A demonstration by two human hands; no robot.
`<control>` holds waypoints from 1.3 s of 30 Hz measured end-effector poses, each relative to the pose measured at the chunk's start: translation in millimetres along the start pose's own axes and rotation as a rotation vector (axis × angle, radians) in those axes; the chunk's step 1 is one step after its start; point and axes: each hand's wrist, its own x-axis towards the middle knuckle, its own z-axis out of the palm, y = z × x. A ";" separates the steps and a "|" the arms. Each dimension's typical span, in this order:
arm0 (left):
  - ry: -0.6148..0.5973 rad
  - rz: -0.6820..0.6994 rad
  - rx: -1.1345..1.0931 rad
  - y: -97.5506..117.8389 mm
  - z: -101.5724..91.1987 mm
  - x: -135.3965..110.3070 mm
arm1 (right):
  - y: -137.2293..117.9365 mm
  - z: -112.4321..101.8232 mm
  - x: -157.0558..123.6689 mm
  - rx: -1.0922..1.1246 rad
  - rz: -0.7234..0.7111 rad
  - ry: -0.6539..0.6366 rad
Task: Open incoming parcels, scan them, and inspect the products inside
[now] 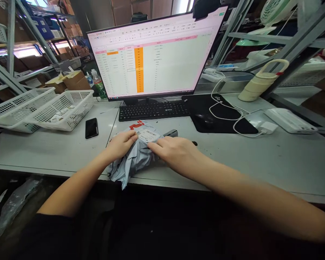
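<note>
A grey plastic mailer bag (137, 157), crumpled, with red print and a white barcode label (147, 135), lies at the table's front edge. Its lower end hangs slightly over that edge. My left hand (121, 144) is closed on the bag's left side, pinching the plastic between thumb and fingers. At the bag's right side, my right hand (176, 151) is closed around a slim dark tool (195, 143). A thin tip shows by its fingertips against the bag; the palm hides the rest. A grey object (171, 133) shows just behind these fingers, its kind unclear.
Behind the bag are a keyboard (153, 109) and a monitor (176, 68) showing a spreadsheet. A phone (91, 128) and white baskets (76, 113) lie left. On the right are a mouse (204, 121), a cable, a white power bank (291, 121) and a cream bottle (257, 86).
</note>
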 end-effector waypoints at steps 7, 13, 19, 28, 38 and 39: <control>-0.003 0.076 -0.278 12.5 -14.7 -24.7 | 4.9 -23.2 24.0 -0.158 0.024 -0.060; 0.251 -0.039 -0.503 -11.8 -40.3 -66.0 | 91.7 -25.5 -19.3 -0.298 0.376 -0.336; 0.188 -0.094 -0.351 0.3 -29.7 -59.8 | 143.3 41.4 -77.7 -0.039 0.640 -0.320; 0.129 -0.052 -0.329 26.3 -16.0 -42.9 | 55.5 18.0 -38.3 0.130 0.160 0.077; 0.214 0.381 0.212 -5.3 -21.6 -39.5 | -22.3 5.2 11.2 0.027 -0.221 -0.039; 0.201 0.463 0.303 -15.1 -29.6 -42.5 | -18.2 5.5 5.6 0.027 -0.240 -0.014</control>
